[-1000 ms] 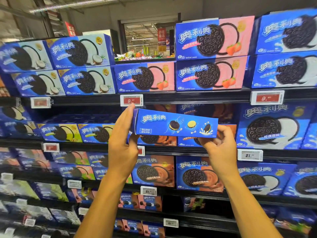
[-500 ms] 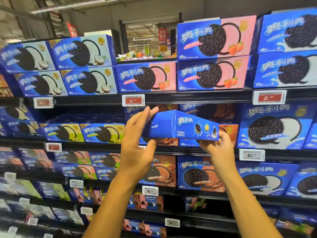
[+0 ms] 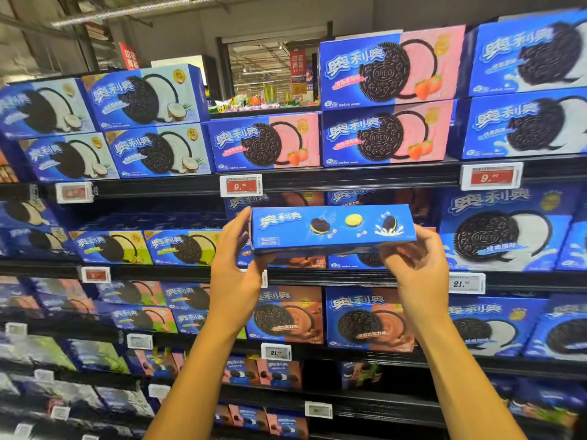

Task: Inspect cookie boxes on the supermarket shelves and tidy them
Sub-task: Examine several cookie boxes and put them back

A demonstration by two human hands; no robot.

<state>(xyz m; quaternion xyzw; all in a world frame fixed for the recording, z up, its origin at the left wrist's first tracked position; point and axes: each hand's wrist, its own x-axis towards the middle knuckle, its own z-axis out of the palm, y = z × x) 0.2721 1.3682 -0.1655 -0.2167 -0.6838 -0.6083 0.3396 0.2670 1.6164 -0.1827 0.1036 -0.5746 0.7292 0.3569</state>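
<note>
A long narrow blue cookie box (image 3: 332, 228) with three small cookies printed on it is held level in front of the second shelf, its printed side facing me. My left hand (image 3: 236, 274) grips its left end, thumb under and fingers along the end. At the other end my right hand (image 3: 416, 268) pinches the lower right corner. Behind the box, brown chocolate cookie boxes (image 3: 287, 262) on that shelf are partly hidden.
Black shelves (image 3: 349, 179) carry rows of blue cookie boxes: coconut ones (image 3: 143, 96) top left, pink strawberry ones (image 3: 389, 134) top middle, white-cream ones (image 3: 505, 227) right. Price tags (image 3: 241, 185) clip to the shelf edges. A gap above one strawberry box shows the store behind.
The box was turned end-on toward me half a second ago; now it is swung back, its printed long side facing me and level. Both hands kept their grip.
</note>
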